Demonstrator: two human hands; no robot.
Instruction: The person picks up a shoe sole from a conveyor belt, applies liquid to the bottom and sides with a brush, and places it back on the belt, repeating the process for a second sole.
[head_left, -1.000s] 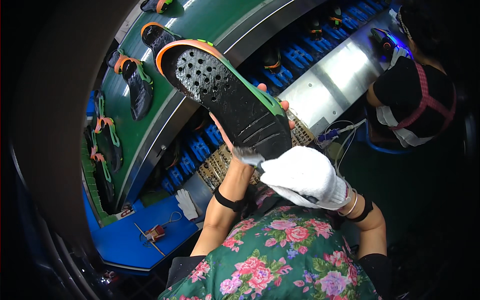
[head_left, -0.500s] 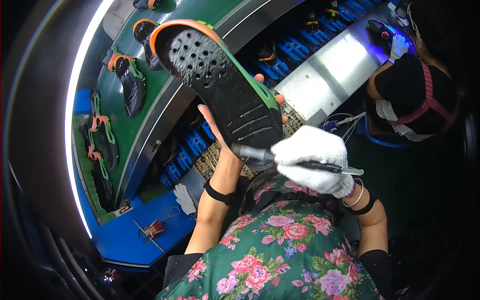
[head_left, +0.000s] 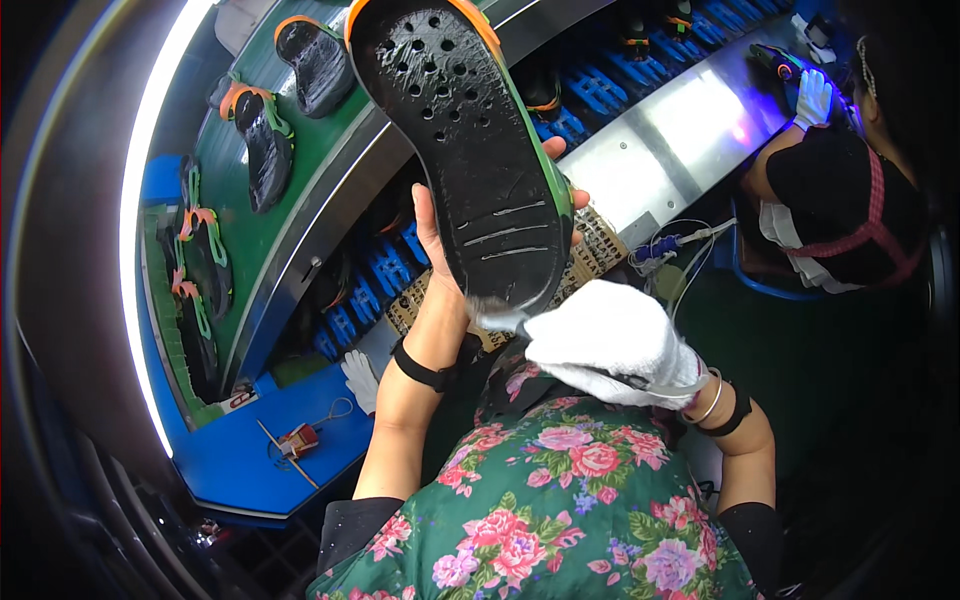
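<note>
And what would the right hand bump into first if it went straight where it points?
Probably the near end of the black shoe, where the brush in the right hand seems to touch; depth is unclear.

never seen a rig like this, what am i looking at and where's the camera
No machine arm here: these are a person's own two hands. The camera is worn on the head, looking down.

The bare left hand holds up a black shoe with orange and green edging. The right hand, in a white glove, holds a brush at its near end.

More shoes lie on the green surface to the left. At the right is a co-worker.
</note>
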